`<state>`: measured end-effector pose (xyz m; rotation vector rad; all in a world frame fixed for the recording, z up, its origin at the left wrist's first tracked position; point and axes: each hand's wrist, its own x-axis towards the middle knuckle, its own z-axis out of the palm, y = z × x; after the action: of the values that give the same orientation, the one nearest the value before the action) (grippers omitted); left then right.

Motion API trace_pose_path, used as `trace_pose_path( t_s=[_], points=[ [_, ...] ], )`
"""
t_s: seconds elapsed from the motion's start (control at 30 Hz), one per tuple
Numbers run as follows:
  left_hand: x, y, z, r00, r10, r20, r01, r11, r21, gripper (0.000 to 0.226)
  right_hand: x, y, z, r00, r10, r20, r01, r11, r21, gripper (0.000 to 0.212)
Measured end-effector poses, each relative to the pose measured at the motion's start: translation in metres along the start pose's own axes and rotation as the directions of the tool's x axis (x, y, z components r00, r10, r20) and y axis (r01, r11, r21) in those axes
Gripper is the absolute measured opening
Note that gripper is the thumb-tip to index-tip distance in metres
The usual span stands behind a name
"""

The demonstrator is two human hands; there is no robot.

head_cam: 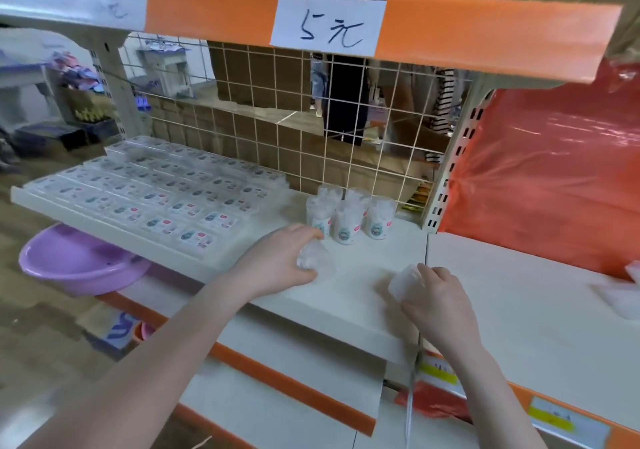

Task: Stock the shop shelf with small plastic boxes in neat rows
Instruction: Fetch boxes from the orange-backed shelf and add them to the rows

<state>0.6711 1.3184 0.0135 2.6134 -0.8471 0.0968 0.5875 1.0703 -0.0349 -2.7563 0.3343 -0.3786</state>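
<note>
I see the white shelf [346,296] running from nine to three o'clock, its front edge just under both wrists. Bare board lies open between the hands and on toward one o'clock, up to the wire grid [311,109] at the back. My left hand [277,261] curls its fingers round a clear plastic box [311,258] standing on the shelf at centre. My right hand [436,299], at four o'clock, grasps a second clear box [403,282] near the shelf's right end. At twelve o'clock I count five upright tubs [349,216], packed close together. Flat labelled boxes [156,188] fill the left half in rows; blur stops me counting them. A purple basin [76,261] sits below at nine o'clock.
</note>
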Motion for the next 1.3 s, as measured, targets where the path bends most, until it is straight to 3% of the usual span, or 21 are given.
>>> trace_pose_path(
  t_s=[0.4,0.53,0.73,0.8,0.87,1.07,1.3],
  points=[
    [0.099,0.036,0.028,0.917,0.193,0.348,-0.243,0.964,0.107,0.063,0.038,0.061,0.002,0.994,0.07,0.081,-0.064,0.995,-0.079,0.028],
    [0.118,0.043,0.033,0.883,0.254,0.394,-0.299,0.952,0.057,0.062,0.039,0.06,0.001,0.998,0.068,0.016,-0.068,0.997,0.027,0.011],
    [0.13,0.045,0.03,0.816,0.328,0.476,-0.401,0.914,0.058,0.065,0.037,0.062,0.004,0.997,0.071,-0.02,-0.07,0.995,0.074,0.031],
    [0.132,0.043,0.025,0.79,0.333,0.515,-0.418,0.907,0.055,0.069,0.039,0.066,0.007,0.994,0.108,-0.005,-0.108,0.991,0.077,0.017],
    [0.134,0.042,0.02,0.774,0.35,0.528,-0.426,0.904,0.025,0.068,0.039,0.069,0.011,0.991,0.133,0.004,-0.133,0.989,0.071,0.019],
    [0.138,0.044,0.019,0.829,0.287,0.481,-0.409,0.897,0.17,0.055,0.039,0.069,0.011,0.988,0.149,0.024,-0.15,0.988,0.033,0.025],
    [0.133,0.048,0.027,0.901,0.212,0.379,-0.345,0.878,0.33,0.056,0.035,0.069,0.009,0.988,0.146,0.041,-0.147,0.989,0.0,0.029]
  ],
)
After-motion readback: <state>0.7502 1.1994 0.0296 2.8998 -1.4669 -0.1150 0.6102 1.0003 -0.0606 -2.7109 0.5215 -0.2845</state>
